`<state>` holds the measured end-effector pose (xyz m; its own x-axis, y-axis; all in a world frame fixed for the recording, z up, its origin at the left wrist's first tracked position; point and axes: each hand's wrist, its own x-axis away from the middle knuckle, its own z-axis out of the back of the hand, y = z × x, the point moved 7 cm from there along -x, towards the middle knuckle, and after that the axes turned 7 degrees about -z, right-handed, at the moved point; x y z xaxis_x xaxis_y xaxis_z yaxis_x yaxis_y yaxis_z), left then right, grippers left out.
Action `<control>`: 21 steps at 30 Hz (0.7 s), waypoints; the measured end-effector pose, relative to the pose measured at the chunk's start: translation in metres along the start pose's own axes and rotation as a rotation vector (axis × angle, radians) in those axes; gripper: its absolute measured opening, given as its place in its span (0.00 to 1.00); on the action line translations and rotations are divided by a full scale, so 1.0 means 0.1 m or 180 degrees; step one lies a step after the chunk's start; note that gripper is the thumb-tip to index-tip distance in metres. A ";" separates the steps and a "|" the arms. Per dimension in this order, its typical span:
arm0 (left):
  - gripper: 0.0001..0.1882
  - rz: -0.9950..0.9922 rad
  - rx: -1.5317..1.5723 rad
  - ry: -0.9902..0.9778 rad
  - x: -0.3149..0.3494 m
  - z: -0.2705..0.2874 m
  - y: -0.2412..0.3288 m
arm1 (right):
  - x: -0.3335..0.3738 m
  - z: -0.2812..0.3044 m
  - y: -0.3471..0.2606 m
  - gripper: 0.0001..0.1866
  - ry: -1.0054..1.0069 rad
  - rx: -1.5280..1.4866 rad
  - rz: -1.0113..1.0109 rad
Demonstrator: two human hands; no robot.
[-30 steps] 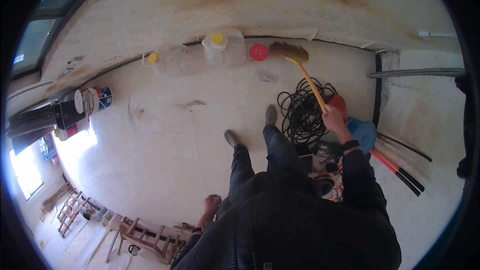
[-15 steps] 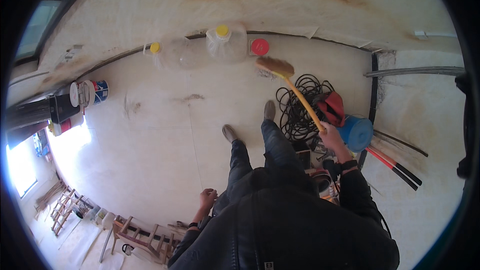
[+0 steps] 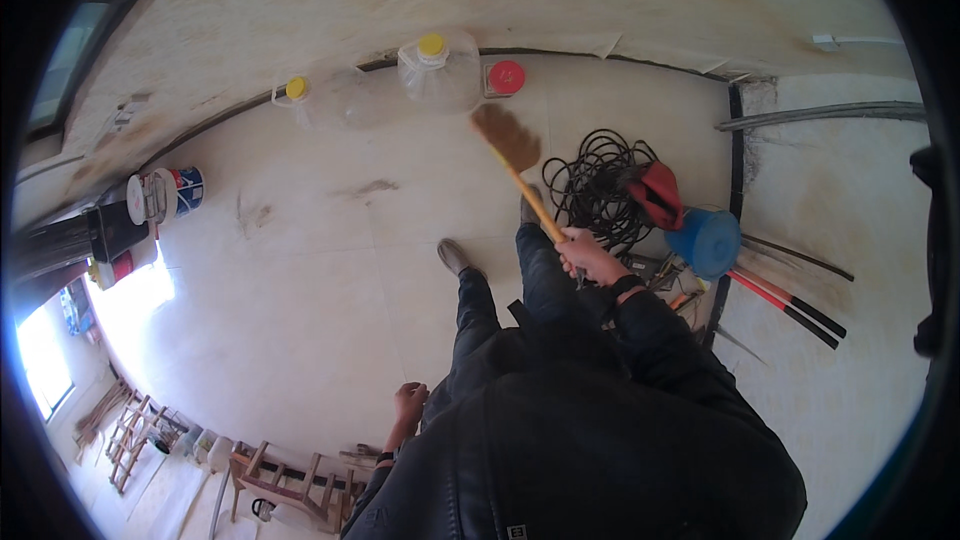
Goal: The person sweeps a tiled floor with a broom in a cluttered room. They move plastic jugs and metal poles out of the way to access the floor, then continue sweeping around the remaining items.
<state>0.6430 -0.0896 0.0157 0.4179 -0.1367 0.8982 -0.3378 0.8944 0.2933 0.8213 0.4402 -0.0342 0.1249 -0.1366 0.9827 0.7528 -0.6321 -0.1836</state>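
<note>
My right hand (image 3: pixel 592 258) grips the yellow handle of a broom (image 3: pixel 527 188), whose brown brush head (image 3: pixel 507 135) rests on the pale floor just in front of my feet. The brush lies near a large clear jug with a yellow cap (image 3: pixel 437 70) and a red lid (image 3: pixel 507 76) by the wall. My left hand (image 3: pixel 408 406) hangs at my side with loosely curled fingers, holding nothing. I wear dark trousers and a dark jacket.
A coil of black cable (image 3: pixel 597 190) with a red tool (image 3: pixel 657 194) and a blue bucket (image 3: pixel 706 241) lie to the right. Red-handled tools (image 3: pixel 790 306) lie beyond. A second clear jug (image 3: pixel 330 98), paint tins (image 3: pixel 165 194) and a wooden frame (image 3: pixel 280 485) stand to the left.
The broom head has swept leftward across the floor, from near the cable coil toward the jug. My right hand has come in closer to my body.
</note>
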 end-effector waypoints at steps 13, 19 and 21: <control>0.20 0.0172 0.0096 -0.0058 -0.09 0.07 0.19 | 1.11 1.00 0.32 0.27 0.1661 0.2288 0.2455; 0.19 0.0236 0.0030 -0.0044 -0.06 0.03 0.26 | 0.28 1.84 0.63 0.21 0.1590 0.0023 0.0660; 0.19 0.0163 0.0096 -0.0059 -0.06 0.01 0.25 | -0.08 1.84 0.44 0.14 0.1345 -0.0694 0.0422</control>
<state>0.6306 -0.0667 0.0179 0.3838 -0.0990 0.9181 -0.3838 0.8872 0.2561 0.9719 0.5541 -0.0458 -0.0965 -0.4954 0.8633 0.5898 -0.7271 -0.3513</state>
